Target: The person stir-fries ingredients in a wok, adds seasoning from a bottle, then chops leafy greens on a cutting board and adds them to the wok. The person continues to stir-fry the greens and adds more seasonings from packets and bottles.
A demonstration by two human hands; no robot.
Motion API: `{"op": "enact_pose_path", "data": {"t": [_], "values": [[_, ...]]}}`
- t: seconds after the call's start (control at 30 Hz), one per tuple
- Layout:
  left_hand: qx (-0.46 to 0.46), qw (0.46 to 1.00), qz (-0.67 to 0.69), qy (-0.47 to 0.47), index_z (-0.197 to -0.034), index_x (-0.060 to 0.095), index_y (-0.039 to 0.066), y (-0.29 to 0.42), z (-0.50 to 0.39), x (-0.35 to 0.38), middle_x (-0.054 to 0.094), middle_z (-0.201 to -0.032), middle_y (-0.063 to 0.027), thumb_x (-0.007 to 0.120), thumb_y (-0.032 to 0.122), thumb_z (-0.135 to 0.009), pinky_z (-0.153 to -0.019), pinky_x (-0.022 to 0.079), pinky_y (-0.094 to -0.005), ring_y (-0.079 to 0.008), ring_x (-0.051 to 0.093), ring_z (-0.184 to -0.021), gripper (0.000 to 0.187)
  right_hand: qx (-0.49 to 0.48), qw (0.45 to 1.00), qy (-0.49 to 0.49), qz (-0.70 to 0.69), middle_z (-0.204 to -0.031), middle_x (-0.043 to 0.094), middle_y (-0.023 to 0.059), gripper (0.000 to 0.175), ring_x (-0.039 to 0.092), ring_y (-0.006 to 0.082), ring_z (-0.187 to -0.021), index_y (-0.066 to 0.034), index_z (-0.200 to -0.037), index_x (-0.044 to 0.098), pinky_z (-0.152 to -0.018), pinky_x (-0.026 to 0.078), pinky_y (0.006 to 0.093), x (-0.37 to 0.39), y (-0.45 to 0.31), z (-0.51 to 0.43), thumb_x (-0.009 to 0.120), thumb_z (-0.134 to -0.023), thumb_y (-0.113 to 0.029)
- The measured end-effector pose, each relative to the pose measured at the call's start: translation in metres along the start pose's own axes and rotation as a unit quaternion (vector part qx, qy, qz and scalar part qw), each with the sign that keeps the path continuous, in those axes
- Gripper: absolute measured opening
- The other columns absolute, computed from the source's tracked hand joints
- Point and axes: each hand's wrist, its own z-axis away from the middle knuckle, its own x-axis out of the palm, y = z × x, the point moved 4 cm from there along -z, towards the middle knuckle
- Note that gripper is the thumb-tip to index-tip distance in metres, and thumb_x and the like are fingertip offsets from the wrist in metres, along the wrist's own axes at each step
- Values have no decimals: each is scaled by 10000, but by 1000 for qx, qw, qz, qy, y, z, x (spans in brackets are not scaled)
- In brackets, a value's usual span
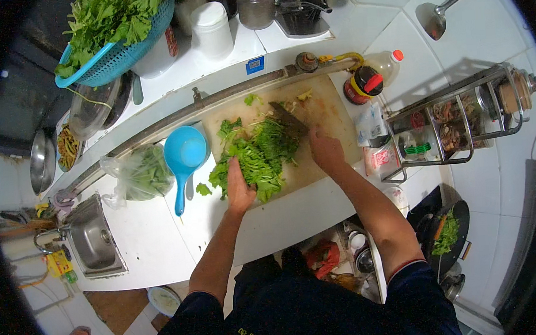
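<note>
A heap of leafy greens [254, 168] lies on a pale cutting board [334, 117], cut pieces scattered around its far side. My left hand [241, 190] presses on the near left part of the heap, fingers stretched along the leaves and thumb to the right. In my right hand [326, 150] is the handle of a cleaver, mostly covered by my fingers. The dark cleaver blade [290, 120] points up and left, its edge against the right side of the greens. Left of the board rests a blue plastic ladle [183, 172].
A clear bag of greens [146, 172] and a steel sink [93, 238] are to the left. Jars stand in a metal rack [468, 127] at right, near a wok [463, 229] with cut greens. A blue colander [105, 67] overhangs the back shelf. Below the counter is an open drawer [377, 266].
</note>
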Motion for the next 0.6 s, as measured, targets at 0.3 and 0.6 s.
{"op": "enact_pose_path", "data": {"t": [0.3, 0.6], "values": [[85, 984, -44, -148, -1554, 193, 7, 70, -27, -22, 287, -1563, -277, 817, 87, -729, -1197, 273, -445, -433, 292, -1451, 1037, 2, 993, -6, -119, -970, 672, 166, 285, 681, 390, -807, -85, -1192, 580, -702, 539, 491, -18, 22, 53, 616, -934, -200], [-106, 959, -217, 146, -1381, 498, 18, -58, 65, -80, 542, -1303, -217, 699, 48, -815, -979, 437, -483, -418, 517, -1177, 601, 38, 995, 37, -84, -1021, 677, 175, 279, 679, 401, -795, -81, -1147, 595, -708, 530, 532, -30, 12, 2, 648, -910, -216]]}}
